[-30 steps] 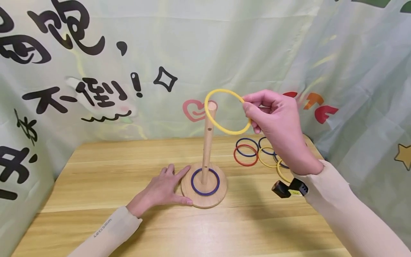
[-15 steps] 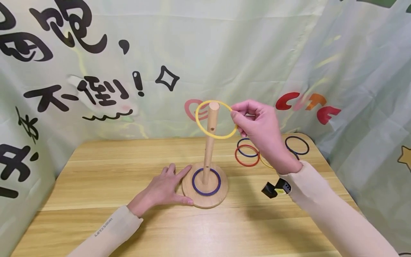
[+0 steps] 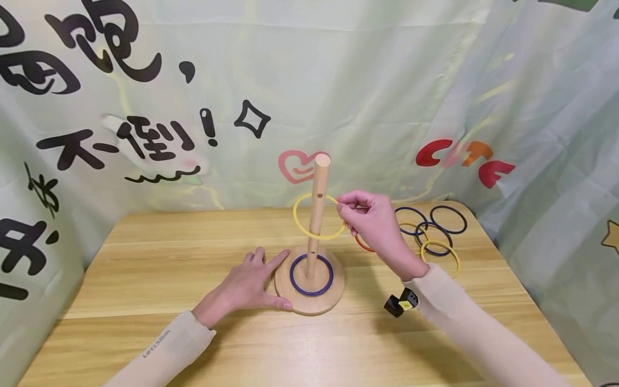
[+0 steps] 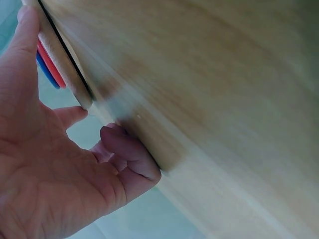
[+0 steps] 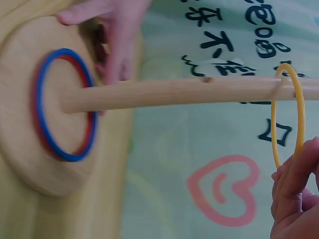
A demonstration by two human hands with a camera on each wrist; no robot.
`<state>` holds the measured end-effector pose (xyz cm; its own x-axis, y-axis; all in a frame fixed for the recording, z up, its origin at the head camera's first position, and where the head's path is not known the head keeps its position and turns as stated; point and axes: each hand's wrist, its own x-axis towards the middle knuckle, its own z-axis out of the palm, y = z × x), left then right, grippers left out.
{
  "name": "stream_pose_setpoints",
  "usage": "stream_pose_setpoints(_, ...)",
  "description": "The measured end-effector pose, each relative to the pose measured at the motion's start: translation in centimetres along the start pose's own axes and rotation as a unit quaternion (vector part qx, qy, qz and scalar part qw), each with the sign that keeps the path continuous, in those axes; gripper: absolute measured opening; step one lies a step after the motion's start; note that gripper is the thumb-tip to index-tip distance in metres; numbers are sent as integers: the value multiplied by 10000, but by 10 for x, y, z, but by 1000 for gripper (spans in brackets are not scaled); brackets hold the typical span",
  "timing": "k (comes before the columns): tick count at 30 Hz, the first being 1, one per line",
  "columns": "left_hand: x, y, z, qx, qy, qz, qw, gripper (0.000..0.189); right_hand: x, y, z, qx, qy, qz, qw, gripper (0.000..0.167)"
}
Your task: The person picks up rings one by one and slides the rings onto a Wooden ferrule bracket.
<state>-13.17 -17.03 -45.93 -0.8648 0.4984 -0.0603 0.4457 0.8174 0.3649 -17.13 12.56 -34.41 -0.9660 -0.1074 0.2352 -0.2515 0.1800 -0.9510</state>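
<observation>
1. Right hand [image 3: 374,220] is pinching a thin yellow ring [image 5: 301,114] between thumb and fingertips, its hold closing on the near side of the rim.
2. That yellow ring is encircling a round, pale wooden peg [image 3: 317,212], sitting roughly crosswise to it, below the peg's top and well above the base; whether it is touching the wood, one cannot tell.
3. Left hand [image 3: 246,285] is spreading thumb and index finger wide along the rim of a flat, round wooden base [image 3: 309,305], touching its edge and gripping nothing in the palm; the other fingers are bending loosely by the tabletop.
4. Around the foot of the upright peg, a blue ring [image 5: 39,104] is resting on top of a red ring [image 4: 52,64], both lying on the base.
5. Right of the base, more rings are lying on the light wooden table [image 3: 169,269]: several dark blue rings [image 3: 448,233] and yellow rings [image 3: 456,258] are overlapping, while another red ring [image 3: 364,245] is showing partly behind the right hand.
6. Behind everything, a pale printed curtain [image 3: 362,80] is hanging, showing black characters and a pink heart.
</observation>
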Motion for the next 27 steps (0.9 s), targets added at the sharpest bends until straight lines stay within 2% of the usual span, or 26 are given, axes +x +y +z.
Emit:
stream_pose_setpoints(5, 0, -1, 1, 33, -2, -5, 10000, 126, -12, 23, 9, -260, -114, 173, 9994, 15)
stream_pose_setpoints(12, 0, -3, 2, 6, -23, -3, 10000, 127, -28, 58, 17, -786, -495, 424, 9948, 13)
stream_pose_setpoints(18, -1, -2, 1, 24, -60, -52, 10000, 127, -34, 81, 23, -1076, -1049, 655, 9865, 13)
stream_pose_setpoints(27, 0, 0, 0, -5, -63, -35, 10000, 127, -40, 93, 26, -1367, -1553, 227, 9781, 12)
